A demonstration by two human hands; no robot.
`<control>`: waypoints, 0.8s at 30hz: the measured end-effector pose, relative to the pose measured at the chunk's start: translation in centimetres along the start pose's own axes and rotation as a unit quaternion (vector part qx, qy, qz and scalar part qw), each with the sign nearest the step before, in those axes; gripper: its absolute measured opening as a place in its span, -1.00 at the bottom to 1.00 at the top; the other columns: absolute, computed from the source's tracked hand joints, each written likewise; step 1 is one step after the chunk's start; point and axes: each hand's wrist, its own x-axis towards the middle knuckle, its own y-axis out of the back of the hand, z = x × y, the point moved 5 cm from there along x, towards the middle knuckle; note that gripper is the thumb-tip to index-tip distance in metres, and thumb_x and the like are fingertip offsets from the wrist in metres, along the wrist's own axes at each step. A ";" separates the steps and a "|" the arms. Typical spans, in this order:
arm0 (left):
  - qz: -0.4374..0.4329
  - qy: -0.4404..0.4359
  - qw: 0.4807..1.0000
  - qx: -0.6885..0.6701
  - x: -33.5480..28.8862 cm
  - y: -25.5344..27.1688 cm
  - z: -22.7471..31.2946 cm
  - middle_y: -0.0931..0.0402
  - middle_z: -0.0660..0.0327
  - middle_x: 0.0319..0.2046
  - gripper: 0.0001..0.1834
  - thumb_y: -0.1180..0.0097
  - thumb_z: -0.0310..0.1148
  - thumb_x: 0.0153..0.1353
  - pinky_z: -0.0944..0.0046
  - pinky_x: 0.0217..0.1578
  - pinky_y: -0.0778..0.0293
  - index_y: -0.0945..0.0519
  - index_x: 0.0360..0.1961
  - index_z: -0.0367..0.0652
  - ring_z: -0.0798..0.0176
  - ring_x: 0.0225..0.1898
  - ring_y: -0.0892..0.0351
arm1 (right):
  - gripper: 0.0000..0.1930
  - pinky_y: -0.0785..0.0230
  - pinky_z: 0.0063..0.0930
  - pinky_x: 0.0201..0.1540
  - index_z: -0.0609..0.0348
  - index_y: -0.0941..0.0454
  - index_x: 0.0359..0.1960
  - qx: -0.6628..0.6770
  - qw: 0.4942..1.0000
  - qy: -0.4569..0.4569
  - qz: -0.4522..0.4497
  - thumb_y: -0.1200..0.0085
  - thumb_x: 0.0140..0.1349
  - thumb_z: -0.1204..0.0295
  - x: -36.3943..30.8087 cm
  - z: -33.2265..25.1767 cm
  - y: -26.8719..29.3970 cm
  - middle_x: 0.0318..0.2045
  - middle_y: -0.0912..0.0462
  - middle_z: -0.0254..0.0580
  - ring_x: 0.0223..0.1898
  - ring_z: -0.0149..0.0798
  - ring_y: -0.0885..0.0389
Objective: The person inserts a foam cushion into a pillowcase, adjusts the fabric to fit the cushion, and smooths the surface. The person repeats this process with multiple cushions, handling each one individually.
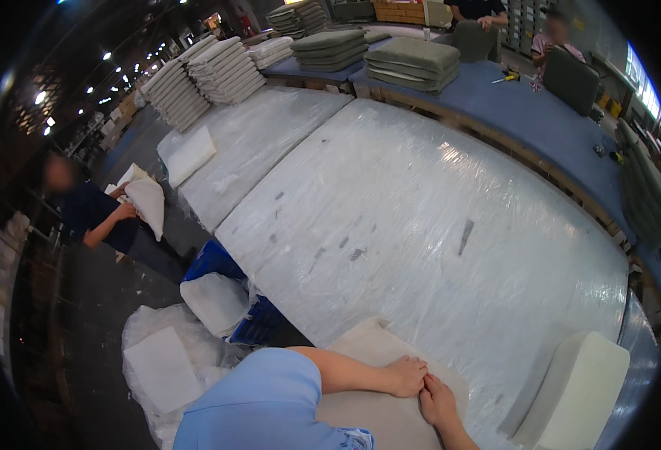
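on the beige cover (pixel 375 417), the left hand (pixel 407 376) and right hand (pixel 438 403) meet, fingers curled nearly closed, any grip impossible to tell, with foam (pixel 579 391) right of the cover.

Folks, this is looking like a cushion workshop: stacks of green cushions (pixel 413 66) are sitting on a blue worktable (pixel 522 112), piles of pale cushions (pixel 224 69) are standing by a plastic-wrapped table (pixel 413 217), tools (pixel 506 76) are lying around, and ceiling lights (pixel 108 55) are glowing over the workers (pixel 87 214).
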 end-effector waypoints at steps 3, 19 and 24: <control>0.104 -0.033 0.994 0.033 -0.9 0.1 -0.8 -0.62 -0.07 0.07 -0.58 0.05 -0.16 0.49 -0.17 0.23 -0.44 -0.61 0.11 -0.27 -0.14 0.19 -0.59 | -0.51 -0.45 -0.19 0.34 0.26 -0.62 0.28 0.034 0.999 -0.023 0.007 -0.07 0.45 0.22 0.4 -1.0 0.1 0.30 -0.64 0.09 0.32 0.08 -0.61; -0.130 0.084 0.986 0.063 -23.0 8.5 -1.2 -0.16 -0.23 0.57 -0.18 0.22 0.18 0.58 -0.02 0.52 -0.21 -0.29 0.50 -0.38 -0.22 0.56 -0.21 | -0.40 -0.08 -0.27 0.59 0.23 -0.53 0.41 0.098 0.991 -0.086 0.007 -0.18 0.45 0.14 -13.8 -2.8 5.3 0.47 -0.46 0.10 0.58 0.01 -0.28; -0.114 0.086 0.986 0.091 -17.0 7.1 -3.3 -0.03 -0.24 0.61 -0.09 0.28 0.22 0.59 -0.06 0.62 0.07 -0.15 0.57 -0.42 -0.21 0.64 -0.01 | -0.28 0.13 0.15 0.63 0.10 -0.44 0.50 0.036 0.990 -0.114 -0.080 -0.03 0.46 -0.09 -9.0 0.5 5.4 0.58 -0.30 0.04 0.64 0.03 -0.12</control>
